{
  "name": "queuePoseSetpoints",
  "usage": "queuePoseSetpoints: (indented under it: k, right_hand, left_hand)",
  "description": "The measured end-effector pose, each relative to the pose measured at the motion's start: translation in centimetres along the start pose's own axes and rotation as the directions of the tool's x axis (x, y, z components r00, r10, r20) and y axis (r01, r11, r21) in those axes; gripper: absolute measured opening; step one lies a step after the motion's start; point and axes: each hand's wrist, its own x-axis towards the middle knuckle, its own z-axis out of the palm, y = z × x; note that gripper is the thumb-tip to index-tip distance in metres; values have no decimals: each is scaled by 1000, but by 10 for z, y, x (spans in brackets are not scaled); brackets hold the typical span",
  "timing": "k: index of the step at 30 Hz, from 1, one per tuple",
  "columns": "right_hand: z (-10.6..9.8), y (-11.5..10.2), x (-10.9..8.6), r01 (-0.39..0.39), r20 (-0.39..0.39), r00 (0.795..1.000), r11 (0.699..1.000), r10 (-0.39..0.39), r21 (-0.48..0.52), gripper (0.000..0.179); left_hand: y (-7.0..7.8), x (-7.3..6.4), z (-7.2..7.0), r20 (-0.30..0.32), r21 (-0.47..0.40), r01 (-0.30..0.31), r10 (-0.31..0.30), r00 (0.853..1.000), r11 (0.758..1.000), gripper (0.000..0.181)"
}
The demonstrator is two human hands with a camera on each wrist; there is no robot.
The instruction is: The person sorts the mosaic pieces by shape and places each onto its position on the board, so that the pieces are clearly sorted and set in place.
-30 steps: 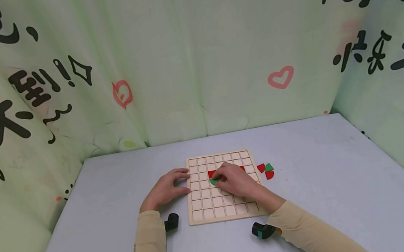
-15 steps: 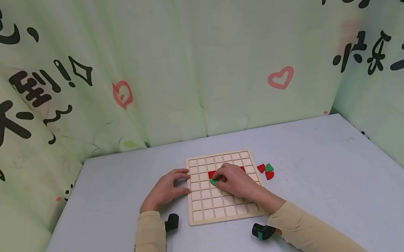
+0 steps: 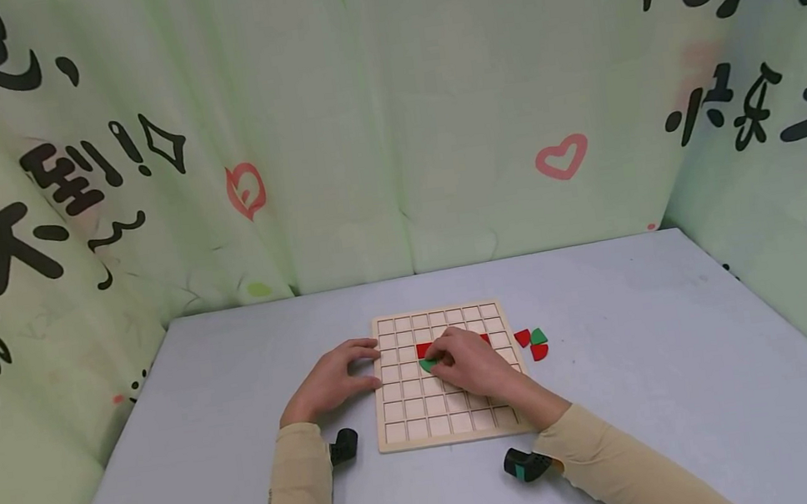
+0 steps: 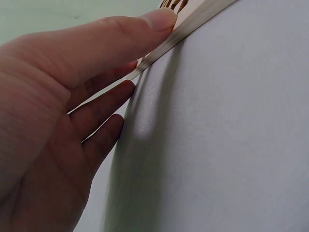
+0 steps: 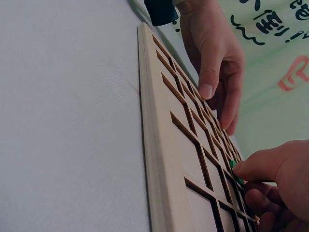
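Note:
A wooden grid board [image 3: 416, 429] lies flat on the table. My left hand [image 3: 336, 380] rests at its left edge, with the thumb [image 4: 161, 20] touching the rim and the fingers loosely extended. Over the board's middle, my right hand [image 3: 471, 361] pinches a small green tile [image 3: 426, 364] with a rounded edge, low at the grid. In the right wrist view the green tile [image 5: 235, 170] shows at the thumb tip; the other fingers are curled and partly hide it. Just behind this hand, a red tile [image 3: 424, 350] sits in a cell, and another red tile [image 3: 485, 337] peeks out to the right.
Off the board's right edge lie a red fan-shaped tile [image 3: 522, 338], a green one [image 3: 538, 336] and a second red one [image 3: 539, 351]. The white table [image 3: 651, 356] reaches to a printed pale green curtain [image 3: 387, 119] behind and at both sides.

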Motion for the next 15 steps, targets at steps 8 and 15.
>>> queuePoseSetpoints:
  k: [8, 15]
  right_hand:
    - [-1, 0, -2, -17, 13, 1000, 1000, 16, 16, 11]
    - [-5, 2, -3, -5, 1, 1000, 1000, 5, 22, 14]
  left_hand:
    - [-1, 1, 2, 1, 3, 9, -9, 1000, 1000, 43]
    - [0, 0, 1, -3, -6, 17, -17, 1000, 1000, 44]
